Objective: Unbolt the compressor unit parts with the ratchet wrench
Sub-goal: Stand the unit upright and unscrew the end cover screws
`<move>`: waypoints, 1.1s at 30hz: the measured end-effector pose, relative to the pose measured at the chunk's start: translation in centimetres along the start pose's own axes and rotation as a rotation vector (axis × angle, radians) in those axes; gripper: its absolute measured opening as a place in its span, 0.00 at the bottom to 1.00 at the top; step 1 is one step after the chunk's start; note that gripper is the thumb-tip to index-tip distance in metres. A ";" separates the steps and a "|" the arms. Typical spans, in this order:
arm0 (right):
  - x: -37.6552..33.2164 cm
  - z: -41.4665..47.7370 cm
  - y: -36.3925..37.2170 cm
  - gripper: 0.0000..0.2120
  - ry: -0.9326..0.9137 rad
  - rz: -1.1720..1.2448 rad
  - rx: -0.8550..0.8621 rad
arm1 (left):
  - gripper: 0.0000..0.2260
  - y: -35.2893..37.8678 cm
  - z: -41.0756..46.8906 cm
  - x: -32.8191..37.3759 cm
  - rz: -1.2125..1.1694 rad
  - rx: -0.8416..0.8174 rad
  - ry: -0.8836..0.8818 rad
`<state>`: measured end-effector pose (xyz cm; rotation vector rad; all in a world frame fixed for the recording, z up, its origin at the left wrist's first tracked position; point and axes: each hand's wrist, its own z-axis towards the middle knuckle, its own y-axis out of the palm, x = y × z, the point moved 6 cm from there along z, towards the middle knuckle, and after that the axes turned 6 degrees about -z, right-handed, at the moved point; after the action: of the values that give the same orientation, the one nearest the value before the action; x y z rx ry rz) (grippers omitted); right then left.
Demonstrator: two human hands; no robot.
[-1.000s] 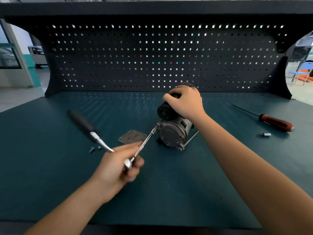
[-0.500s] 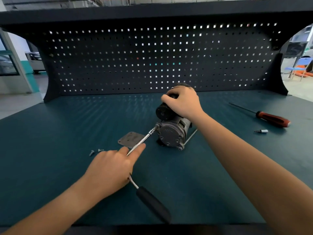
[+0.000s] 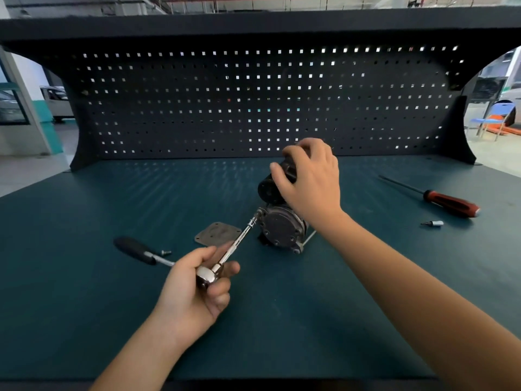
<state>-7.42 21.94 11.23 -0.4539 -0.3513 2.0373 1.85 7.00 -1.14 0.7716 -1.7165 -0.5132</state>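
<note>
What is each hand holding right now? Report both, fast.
Left hand: grips the ratchet wrench at its head.
Right hand: fingers curled over the top of the compressor unit.

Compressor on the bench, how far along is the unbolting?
Done: a flat plate lies off the compressor, with a loose bolt near it. In hand: the left hand grips the ratchet wrench, its bar set on a bolt at the round cover's upper left, while the right hand holds the compressor's top. Left: that bolt and, seemingly, others around the cover.
</note>
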 end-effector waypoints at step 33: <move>-4.6 -9.9 6.3 0.11 1.219 1.542 -0.797 | 0.16 1.0 -0.4 1.9 0.027 -0.051 -0.110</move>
<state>-5.67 15.45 0.55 -2.9576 0.0718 2.2423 1.69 6.37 0.96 0.6939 -1.8054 -0.5885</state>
